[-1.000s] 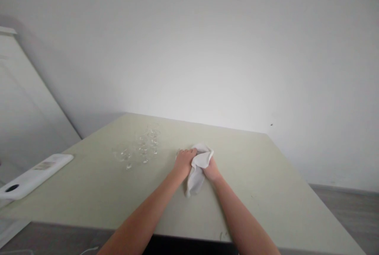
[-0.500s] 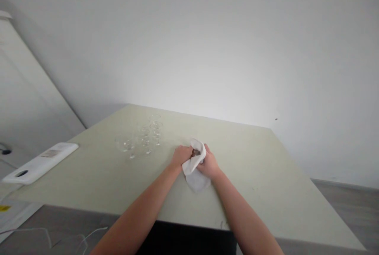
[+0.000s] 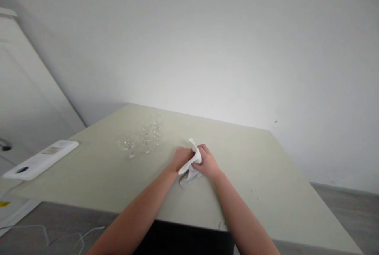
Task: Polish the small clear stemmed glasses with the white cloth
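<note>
My left hand (image 3: 181,158) is closed, its fingers hidden behind a white cloth (image 3: 187,165); whatever it grips does not show. Pressed against it from the right, my right hand (image 3: 207,162) has its fingers wrapped round the cloth. A corner of the cloth sticks up between the hands, and its lower end hangs down toward the table (image 3: 248,156). Left of my hands stand several clear stemmed glasses: a wide one (image 3: 128,143) at the left, a smaller one (image 3: 145,137) beside it and others (image 3: 156,126) close behind.
A white power strip or similar flat device (image 3: 41,159) with a dark round spot lies at the table's left edge. A white cabinet (image 3: 32,77) stands beyond it. White cables (image 3: 44,231) run over the floor at the lower left. The wall (image 3: 207,49) borders the table's back edge.
My right hand has shifted slightly left and turned over the cloth. The cloth is more bunched, and the shiny brownish thing seen inside it earlier is now covered. The glasses have stayed put.
</note>
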{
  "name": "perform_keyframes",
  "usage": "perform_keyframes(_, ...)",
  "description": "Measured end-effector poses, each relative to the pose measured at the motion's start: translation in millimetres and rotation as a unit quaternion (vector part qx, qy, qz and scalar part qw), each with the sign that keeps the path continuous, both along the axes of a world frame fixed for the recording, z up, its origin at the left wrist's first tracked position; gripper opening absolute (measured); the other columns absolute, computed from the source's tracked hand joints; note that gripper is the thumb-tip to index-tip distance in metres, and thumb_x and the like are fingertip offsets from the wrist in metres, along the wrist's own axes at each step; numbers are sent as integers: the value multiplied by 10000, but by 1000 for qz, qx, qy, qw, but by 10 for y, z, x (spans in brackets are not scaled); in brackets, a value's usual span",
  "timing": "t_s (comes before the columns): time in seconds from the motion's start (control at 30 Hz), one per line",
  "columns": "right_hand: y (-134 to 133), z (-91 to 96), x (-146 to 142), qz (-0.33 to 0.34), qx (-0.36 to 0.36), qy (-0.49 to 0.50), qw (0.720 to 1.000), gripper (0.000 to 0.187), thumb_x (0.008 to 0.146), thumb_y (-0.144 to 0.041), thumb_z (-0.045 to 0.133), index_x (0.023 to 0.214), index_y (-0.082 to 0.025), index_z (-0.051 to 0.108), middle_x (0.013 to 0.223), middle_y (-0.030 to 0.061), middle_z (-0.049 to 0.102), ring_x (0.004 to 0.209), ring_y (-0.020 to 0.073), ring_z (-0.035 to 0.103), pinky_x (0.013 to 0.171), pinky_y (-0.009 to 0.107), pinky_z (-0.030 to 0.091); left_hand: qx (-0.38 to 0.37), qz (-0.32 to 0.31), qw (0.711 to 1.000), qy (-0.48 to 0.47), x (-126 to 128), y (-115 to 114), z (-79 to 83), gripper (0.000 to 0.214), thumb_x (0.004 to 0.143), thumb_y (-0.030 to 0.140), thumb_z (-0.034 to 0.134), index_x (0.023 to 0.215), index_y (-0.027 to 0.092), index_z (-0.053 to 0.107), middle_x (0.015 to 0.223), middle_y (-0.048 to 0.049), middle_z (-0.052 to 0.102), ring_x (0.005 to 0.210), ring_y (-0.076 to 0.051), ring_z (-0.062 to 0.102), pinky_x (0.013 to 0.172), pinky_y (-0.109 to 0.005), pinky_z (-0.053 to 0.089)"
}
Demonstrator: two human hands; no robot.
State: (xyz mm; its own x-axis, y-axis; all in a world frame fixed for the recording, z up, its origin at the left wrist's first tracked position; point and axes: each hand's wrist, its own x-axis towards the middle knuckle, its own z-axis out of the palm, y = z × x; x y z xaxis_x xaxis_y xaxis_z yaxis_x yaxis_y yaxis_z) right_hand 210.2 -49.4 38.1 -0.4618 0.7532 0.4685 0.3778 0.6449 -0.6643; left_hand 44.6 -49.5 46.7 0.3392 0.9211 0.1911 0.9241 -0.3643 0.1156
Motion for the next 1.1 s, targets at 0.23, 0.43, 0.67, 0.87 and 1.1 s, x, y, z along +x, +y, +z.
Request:
perform_keyframes(0.23, 69, -150, -66, -30, -281, 203, 937, 288, 848, -444, 544, 954, -189, 622, 807, 51, 687, 808, 221, 643, 773, 354, 535, 93, -16, 995, 8, 23, -24, 59, 209, 961, 190, 457, 1059, 155, 639, 1015, -128, 693, 1037, -260, 617, 967, -407, 422)
perform_keyframes(0.43, -10, -44, -33, -37, -70, 25, 997, 505, 663, -306, 756, 1143, -221, 625, 1135, 95, 652, 1039, 262, 611, 947, 423, 492, 17, -3, 999, 43, -42, 8, 63, 170, 936, 198, 511, 953, 132, 667, 828, -103, 709, 782, -234, 658, 767, -350, 454)
perform_keyframes(0.67, 26, -112, -98, -28, -360, 221, 906, 470, 880, -592, 459, 1006, -178, 643, 851, 82, 705, 822, 250, 677, 771, 390, 555, 115, -31, 993, 9, 7, -70, 101, 185, 953, 237, 508, 1063, 156, 632, 989, -110, 706, 992, -249, 643, 923, -381, 437)
perform_keyframes(0.87, 5, -57, -1, -56, -99, 31, 993, 421, 752, -425, 713, 1092, -182, 658, 1058, 103, 679, 1021, 285, 635, 928, 420, 508, 17, 28, 999, 0, -34, 2, 37, 186, 922, 187, 517, 978, 131, 685, 844, -110, 732, 810, -241, 680, 783, -348, 484)
perform_keyframes(1.1, 21, -81, -43, -17, -35, 73, 997, 495, 784, -303, 671, 1260, -205, 579, 1198, 113, 622, 1127, 259, 601, 1014, 405, 482, 80, 27, 996, -30, -6, -37, 105, 213, 954, 229, 480, 1077, 133, 625, 1010, -128, 706, 999, -262, 640, 908, -384, 458)
